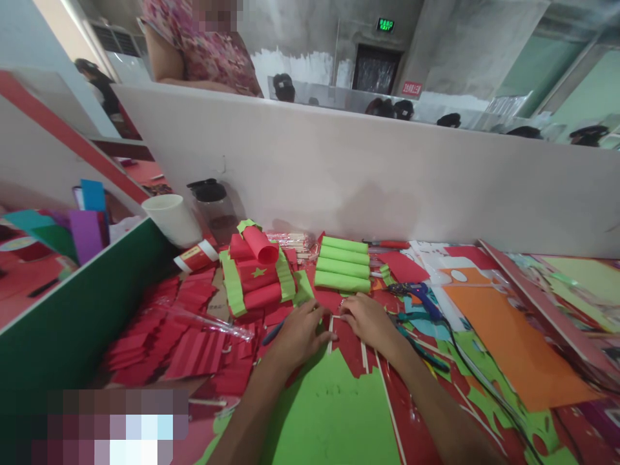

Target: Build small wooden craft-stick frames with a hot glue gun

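My left hand (301,332) rests low over the table, thumb and fingers apart beside a thin pale wooden stick (330,346). Close on its right, my right hand (364,318) has its fingers bent and pressed together at the upper end of the sticks; a short pale piece shows at its fingertips. Below both hands lies a large green paper sheet (334,413) with a notched upper edge. Just beyond them sits a row of rolled green paper tubes (342,265). A red and green paper model (259,274) with a star stands beyond my left hand.
Folded red paper pieces (196,352) pile up at left by a green divider (82,329). A glue gun (426,300), pliers (423,349), a cable and orange paper (518,345) lie at right. A white cup (172,219) stands near the back panel (368,168); a person stands behind it.
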### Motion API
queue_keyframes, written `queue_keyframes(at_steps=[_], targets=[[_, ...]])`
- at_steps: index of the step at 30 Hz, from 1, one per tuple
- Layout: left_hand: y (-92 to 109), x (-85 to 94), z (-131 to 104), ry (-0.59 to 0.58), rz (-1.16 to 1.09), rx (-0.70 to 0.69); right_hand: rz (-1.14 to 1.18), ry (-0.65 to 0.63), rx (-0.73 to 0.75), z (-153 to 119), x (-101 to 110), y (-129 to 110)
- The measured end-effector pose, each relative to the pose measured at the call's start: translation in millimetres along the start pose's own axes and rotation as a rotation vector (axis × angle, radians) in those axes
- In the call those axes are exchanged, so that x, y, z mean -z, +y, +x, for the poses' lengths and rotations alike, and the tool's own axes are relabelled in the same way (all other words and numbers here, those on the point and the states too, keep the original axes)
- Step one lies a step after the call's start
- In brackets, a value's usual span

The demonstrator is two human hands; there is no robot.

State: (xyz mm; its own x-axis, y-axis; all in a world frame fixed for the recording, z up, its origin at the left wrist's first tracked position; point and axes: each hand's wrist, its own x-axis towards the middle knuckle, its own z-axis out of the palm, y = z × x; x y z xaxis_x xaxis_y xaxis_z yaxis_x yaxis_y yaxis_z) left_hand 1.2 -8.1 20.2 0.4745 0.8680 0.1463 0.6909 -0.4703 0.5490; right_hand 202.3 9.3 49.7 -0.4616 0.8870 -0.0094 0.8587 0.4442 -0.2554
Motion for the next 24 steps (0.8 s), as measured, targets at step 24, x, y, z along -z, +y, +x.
queue_keyframes(at_steps=[24], targets=[[1,1.4,0,0.012,-0.008,0.005,0.105,-0.158,-0.029,-46,24,29]])
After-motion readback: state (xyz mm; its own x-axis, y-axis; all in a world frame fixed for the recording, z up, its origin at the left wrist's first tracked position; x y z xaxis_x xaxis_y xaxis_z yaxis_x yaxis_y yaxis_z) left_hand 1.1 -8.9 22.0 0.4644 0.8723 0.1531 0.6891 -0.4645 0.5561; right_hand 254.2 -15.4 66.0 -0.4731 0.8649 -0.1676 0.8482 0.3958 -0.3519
